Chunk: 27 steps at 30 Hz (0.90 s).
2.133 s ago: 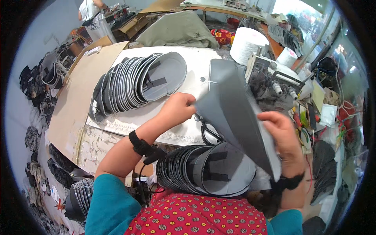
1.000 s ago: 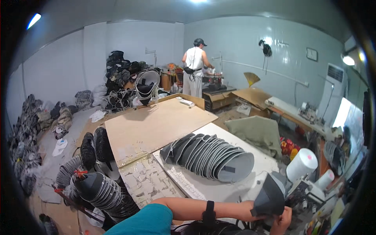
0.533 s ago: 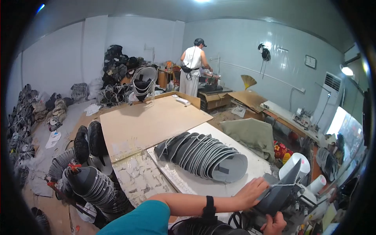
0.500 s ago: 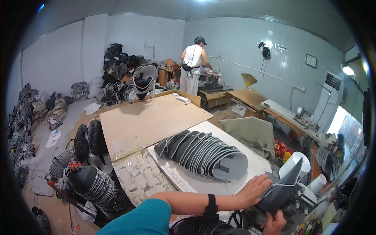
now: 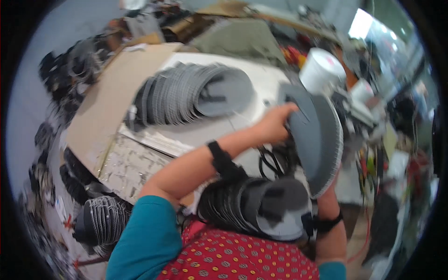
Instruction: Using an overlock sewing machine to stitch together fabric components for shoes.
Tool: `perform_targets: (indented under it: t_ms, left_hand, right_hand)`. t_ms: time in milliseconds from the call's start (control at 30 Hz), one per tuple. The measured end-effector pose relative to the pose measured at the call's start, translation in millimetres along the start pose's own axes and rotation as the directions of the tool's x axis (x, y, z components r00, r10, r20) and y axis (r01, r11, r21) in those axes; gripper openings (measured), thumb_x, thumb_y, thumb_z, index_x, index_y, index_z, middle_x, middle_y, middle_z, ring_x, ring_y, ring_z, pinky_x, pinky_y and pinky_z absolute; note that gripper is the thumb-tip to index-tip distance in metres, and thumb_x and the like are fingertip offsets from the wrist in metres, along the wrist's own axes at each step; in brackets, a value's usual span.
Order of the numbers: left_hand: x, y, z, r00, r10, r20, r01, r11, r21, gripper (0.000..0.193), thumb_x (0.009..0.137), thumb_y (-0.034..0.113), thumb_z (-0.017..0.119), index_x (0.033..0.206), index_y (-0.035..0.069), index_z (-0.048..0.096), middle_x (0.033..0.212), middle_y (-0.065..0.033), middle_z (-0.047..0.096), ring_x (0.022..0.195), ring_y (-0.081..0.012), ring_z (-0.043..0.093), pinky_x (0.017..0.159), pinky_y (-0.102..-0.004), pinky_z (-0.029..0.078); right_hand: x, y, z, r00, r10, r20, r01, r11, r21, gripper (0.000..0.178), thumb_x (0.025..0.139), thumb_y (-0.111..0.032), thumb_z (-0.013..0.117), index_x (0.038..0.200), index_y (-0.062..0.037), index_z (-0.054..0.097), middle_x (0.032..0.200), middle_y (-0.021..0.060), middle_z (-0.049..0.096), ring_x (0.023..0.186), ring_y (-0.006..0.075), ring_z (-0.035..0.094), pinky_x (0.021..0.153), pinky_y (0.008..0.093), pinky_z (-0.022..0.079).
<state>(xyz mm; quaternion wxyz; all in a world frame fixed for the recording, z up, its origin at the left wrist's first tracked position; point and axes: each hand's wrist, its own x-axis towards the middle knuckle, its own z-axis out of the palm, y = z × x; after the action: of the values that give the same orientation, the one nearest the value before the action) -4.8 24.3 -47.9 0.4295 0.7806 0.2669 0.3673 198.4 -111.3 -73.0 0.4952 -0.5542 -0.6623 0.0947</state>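
A curved grey shoe upper [image 5: 315, 140] with white stitching along its rim is held up at the sewing machine. My left hand [image 5: 276, 123] grips its left edge, fingers closed on the fabric. Against its lower right rim is my right hand [image 5: 332, 183], mostly hidden behind the piece. A nested stack of similar grey uppers [image 5: 186, 95] lies on its side on the white tabletop [image 5: 268, 88]. Close to my body, another stack of dark uppers [image 5: 252, 205] lies below my left forearm.
A white thread cone [image 5: 322, 70] and a smaller thread spool [image 5: 360, 91] stand by the machine [image 5: 357, 112] at right. Tools [image 5: 371, 163] hang farther right. A tan board [image 5: 119, 88] covers the table's left side; bundled uppers [image 5: 102, 219] sit lower left.
My view has tilted down toward the work. The shoe upper has turned more upright with its stitched rim to the right. My right hand has passed behind it.
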Motion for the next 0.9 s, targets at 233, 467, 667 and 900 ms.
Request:
perform_targets:
  t_ms: [233, 467, 667, 900]
  left_hand:
    - [-5, 6, -28, 0.913, -0.406, -0.045, 0.344, 0.823, -0.451, 0.012, 0.086, 0.002, 0.058, 0.089, 0.009, 0.067, 0.078, 0.0043, 0.063, 0.066, -0.0035, 0.053, 0.057, -0.0176, 0.038]
    - [4, 26, -20, 0.904, -0.334, -0.267, 0.152, 0.835, -0.529, 0.047, 0.098, 0.051, 0.047, 0.092, 0.01, 0.069, 0.084, 0.0013, 0.061, 0.079, -0.0076, 0.054, 0.076, -0.022, 0.039]
    - [18, -6, -31, 0.912, -0.327, -0.248, 0.102, 0.765, -0.635, 0.02, 0.091, 0.032, 0.071, 0.095, 0.012, 0.067, 0.083, 0.0057, 0.066, 0.071, -0.0037, 0.052, 0.07, -0.0194, 0.038]
    - [-17, 16, -51, 0.816, -0.529, -0.234, 0.4, 0.808, -0.431, 0.03, 0.09, 0.033, 0.072, 0.093, 0.004, 0.069, 0.085, -0.0006, 0.068, 0.069, -0.0082, 0.057, 0.059, -0.0236, 0.042]
  right_hand:
    - [-20, -51, -10, 0.994, 0.077, 0.079, -0.095, 0.962, 0.256, 0.017, 0.085, 0.012, 0.059, 0.096, 0.002, 0.068, 0.104, 0.0104, 0.073, 0.052, 0.0064, 0.057, 0.046, 0.0206, 0.045]
    - [-15, -32, -1, 0.991, 0.132, -0.002, -0.127, 0.958, 0.256, 0.014, 0.089, 0.008, 0.061, 0.098, 0.0003, 0.069, 0.103, 0.01, 0.073, 0.052, 0.0067, 0.057, 0.045, 0.0215, 0.046]
    - [4, -26, 11, 0.99, 0.076, -0.115, -0.058, 0.987, 0.15, 0.014, 0.088, 0.004, 0.064, 0.1, -0.0006, 0.071, 0.107, 0.0083, 0.073, 0.053, 0.007, 0.057, 0.047, 0.0222, 0.046]
    - [9, -28, 15, 0.988, 0.123, -0.098, -0.108, 0.984, 0.142, 0.016, 0.088, 0.004, 0.065, 0.102, -0.0012, 0.071, 0.109, 0.0078, 0.073, 0.054, 0.0078, 0.058, 0.046, 0.0224, 0.046]
